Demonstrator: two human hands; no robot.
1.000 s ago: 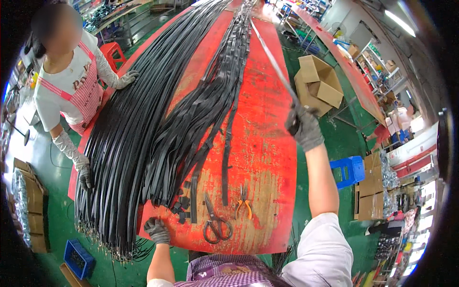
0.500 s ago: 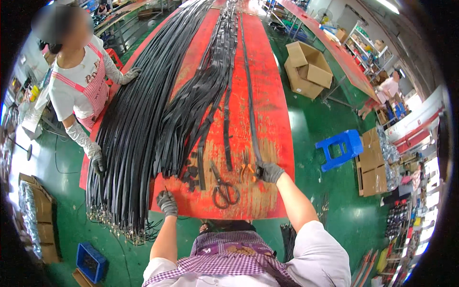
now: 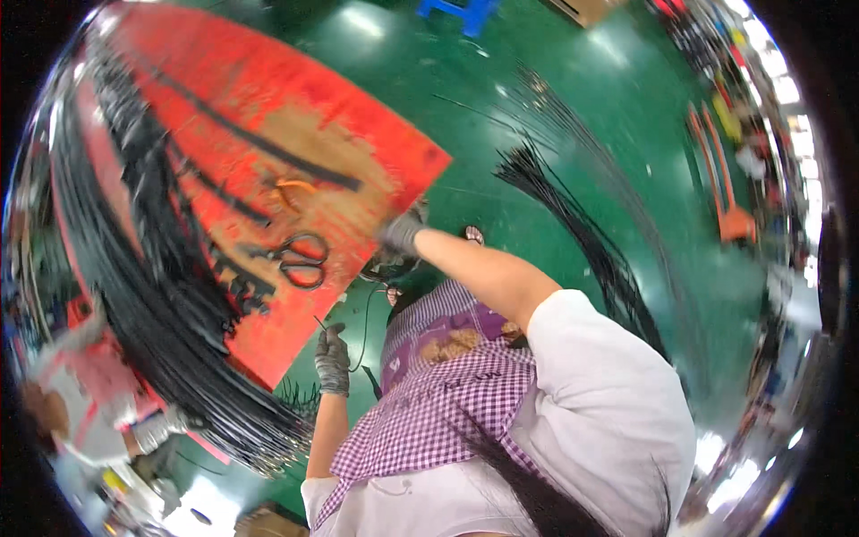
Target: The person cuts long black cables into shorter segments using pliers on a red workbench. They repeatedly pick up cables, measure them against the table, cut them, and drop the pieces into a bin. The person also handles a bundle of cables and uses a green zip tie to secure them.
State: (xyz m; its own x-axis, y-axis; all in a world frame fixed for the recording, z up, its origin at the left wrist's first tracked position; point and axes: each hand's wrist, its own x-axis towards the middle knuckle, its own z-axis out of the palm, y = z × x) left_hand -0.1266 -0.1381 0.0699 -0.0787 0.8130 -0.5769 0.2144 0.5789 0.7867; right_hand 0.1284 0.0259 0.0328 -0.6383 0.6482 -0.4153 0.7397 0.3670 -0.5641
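Gripping a thin dark cord [image 3: 320,322] in the left hand [image 3: 333,360] just off the desk [image 3: 300,85], ideally steadying it, while holding the right hand [image 3: 403,233], too blurred to tell its grip, clear of the scissors [image 3: 284,254].

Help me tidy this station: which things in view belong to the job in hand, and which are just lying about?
Likely part of the job:
- thin dark cable at the left hand
- black strips on the red table
- scissors
- orange pliers

Likely just lying about:
- blue stool
- orange forked object, far right
- long dark bundle, role unclear
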